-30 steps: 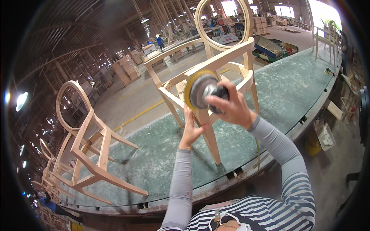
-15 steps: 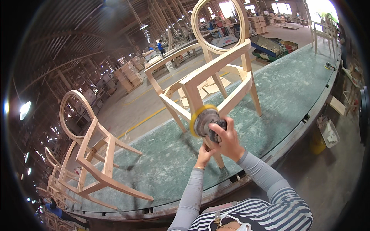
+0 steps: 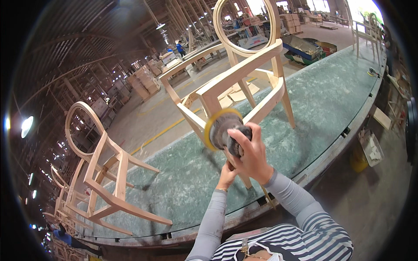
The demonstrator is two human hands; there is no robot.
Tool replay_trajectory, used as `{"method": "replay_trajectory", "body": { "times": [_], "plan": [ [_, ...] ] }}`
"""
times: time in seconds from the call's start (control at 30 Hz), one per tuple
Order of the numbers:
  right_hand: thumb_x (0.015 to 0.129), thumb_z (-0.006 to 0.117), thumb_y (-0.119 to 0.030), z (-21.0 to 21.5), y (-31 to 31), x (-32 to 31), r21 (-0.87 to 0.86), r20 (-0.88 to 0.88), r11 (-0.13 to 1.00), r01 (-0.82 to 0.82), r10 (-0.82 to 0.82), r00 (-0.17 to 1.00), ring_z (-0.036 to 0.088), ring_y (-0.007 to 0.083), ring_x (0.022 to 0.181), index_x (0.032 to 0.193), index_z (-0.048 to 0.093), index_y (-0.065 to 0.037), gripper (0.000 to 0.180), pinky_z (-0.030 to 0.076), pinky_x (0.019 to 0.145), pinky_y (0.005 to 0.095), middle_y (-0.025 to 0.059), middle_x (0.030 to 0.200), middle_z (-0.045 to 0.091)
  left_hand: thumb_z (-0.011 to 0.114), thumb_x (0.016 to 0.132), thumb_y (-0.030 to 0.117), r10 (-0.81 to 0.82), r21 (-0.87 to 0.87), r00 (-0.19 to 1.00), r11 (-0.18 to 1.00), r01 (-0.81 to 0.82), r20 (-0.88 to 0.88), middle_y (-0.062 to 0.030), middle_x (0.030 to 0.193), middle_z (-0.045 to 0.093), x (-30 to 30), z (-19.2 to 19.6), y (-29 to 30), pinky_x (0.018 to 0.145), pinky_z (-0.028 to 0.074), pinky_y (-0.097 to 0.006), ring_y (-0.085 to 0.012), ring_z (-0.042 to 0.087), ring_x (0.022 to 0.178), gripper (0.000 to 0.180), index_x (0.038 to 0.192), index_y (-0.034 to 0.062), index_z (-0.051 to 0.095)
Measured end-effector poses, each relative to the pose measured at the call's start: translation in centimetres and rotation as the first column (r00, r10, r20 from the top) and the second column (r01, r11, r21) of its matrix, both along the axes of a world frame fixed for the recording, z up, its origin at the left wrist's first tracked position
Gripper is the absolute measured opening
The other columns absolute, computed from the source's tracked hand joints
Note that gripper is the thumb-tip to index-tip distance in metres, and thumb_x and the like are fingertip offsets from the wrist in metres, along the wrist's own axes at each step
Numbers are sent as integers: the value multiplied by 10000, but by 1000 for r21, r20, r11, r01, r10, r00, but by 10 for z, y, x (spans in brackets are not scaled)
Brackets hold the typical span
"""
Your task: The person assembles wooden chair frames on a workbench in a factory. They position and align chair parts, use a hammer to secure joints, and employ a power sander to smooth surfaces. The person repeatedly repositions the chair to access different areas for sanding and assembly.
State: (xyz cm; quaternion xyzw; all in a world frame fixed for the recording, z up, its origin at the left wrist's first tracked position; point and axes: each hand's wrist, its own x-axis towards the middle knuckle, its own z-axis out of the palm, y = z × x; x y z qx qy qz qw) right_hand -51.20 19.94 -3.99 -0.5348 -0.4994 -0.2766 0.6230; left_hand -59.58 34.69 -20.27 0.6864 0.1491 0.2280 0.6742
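A pale bare-wood armchair frame (image 3: 240,77) with an oval back ring stands on the green worktable (image 3: 322,93) in front of me. My right hand (image 3: 253,157) is wrapped round the grip of a round power sander (image 3: 223,129) with a yellow-edged pad. The sander lies against the chair near the top of the front leg, below the arm support. Lower down, my left hand (image 3: 226,175) grips the chair's front leg (image 3: 246,180), its fingers partly hidden behind the wood and my right hand.
Another oval-backed chair frame (image 3: 114,174) stands on the table to the left, with several more behind it. A small sander (image 3: 373,72) and another chair (image 3: 366,37) sit at the far right. Beside the table's near edge is a bin of pale pieces (image 3: 371,148).
The sander and my right hand have moved slightly left and up along the chair. My left hand shifted a little left on the leg, and the chair frame appears tilted slightly.
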Motion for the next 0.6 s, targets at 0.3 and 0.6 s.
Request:
{"method": "replay_trajectory", "body": {
  "times": [0.3, 0.6],
  "plan": [
    [615, 753, -42, -5, -7, 0, -27, -38, 999, -37, 36, 999, 550, 375, 917, 1241, 505, -203, 692, 506, 718, 398, 200, 1127, 397, 737, 754, 95, -6, 28, 1000, 1000, 6, 4, -80, 1199, 570, 0, 5, -1, 920, 439, -322, -188, 560, 1084, 621, 1286, -15, 436],
    [610, 748, -21, 12, -3, -2, -4, -48, 999, -32, 32, 998, 548, 378, 939, 1220, 511, -206, 680, 517, 715, 405, 183, 1123, 401, 728, 758, 78, -19, 105, 999, 994, 23, -33, -96, 1209, 565, -3, 0, 8, 914, 452, -322, -189, 559, 1083, 621, 1292, -24, 428]
  ]
}}
